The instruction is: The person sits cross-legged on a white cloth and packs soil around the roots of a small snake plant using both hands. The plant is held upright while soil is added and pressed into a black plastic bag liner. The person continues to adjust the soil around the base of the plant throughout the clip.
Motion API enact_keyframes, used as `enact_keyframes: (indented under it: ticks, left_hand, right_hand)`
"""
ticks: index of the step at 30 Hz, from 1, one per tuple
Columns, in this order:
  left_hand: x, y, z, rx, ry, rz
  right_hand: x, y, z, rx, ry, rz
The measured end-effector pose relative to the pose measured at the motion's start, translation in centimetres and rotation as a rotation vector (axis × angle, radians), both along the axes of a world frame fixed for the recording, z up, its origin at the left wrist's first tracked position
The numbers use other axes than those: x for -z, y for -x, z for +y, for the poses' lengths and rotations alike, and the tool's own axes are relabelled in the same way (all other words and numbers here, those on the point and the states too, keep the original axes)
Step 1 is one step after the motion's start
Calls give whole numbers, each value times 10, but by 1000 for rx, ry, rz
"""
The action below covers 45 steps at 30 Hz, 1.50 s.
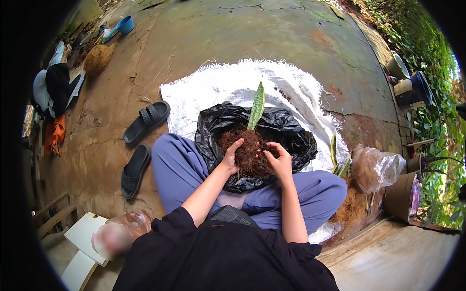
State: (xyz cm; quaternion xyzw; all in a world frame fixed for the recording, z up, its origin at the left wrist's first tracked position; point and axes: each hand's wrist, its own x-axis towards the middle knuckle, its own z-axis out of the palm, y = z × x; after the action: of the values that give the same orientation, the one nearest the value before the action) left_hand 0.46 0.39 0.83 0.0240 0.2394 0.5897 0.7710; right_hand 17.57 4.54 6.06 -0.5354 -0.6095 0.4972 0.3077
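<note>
A snake plant leaf point(257, 105) stands upright from a root ball point(249, 147) of brown soil and fine roots. My left hand point(232, 157) cups that root ball from its left side, thumb on the front. At its right, my right hand point(279, 160) pinches a thin root strand between thumb and fingers. Both hands are over an open black plastic bag point(298, 136) in front of my crossed legs. Dark soil or fibre shows inside the bag, partly hidden by the root ball and my hands.
Beneath the bag lies a white woven sack point(218, 85). Black sandals point(147, 122) sit at the left. To the right are more snake plant leaves point(334, 151), a clear plastic bag of fibre point(375, 169) and a brown pot point(398, 196). Another person point(54, 87) is at the far left, near a blue dipper point(125, 25).
</note>
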Motion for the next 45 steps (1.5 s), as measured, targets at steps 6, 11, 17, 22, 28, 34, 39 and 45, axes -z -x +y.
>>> enact_keyframes:
  ticks: [6, 11, 17, 22, 28, 34, 39, 45]
  left_hand:
    - [-1, 0, -1, 18, 23, -43]
    - [4, 1, -2, 3, 52, -62]
    - [0, -2, 1, 4, 3, -43]
    - [3, 0, 1, 39, -13, -41]
    - [1, -1, -1, 25, -11, -27]
    - [-11, -2, -4, -21, 17, 31]
    - [-15, 0, -5, 2, 25, 27]
    - [-8, -1, -3, 6, -13, -14]
  right_hand:
    - [-17, 20, -21, -227, -498, -77]
    - [-19, 28, -25, -83, -497, -45]
    - [-25, 29, -28, -247, -603, -94]
    - [-20, 34, -28, -141, -561, -2]
    - [-10, 33, -26, -153, -466, -103]
    - [-2, 37, -34, -435, -538, -381]
    - [-7, 34, -34, -460, -641, -441]
    - [-16, 31, -31, -364, -735, -347]
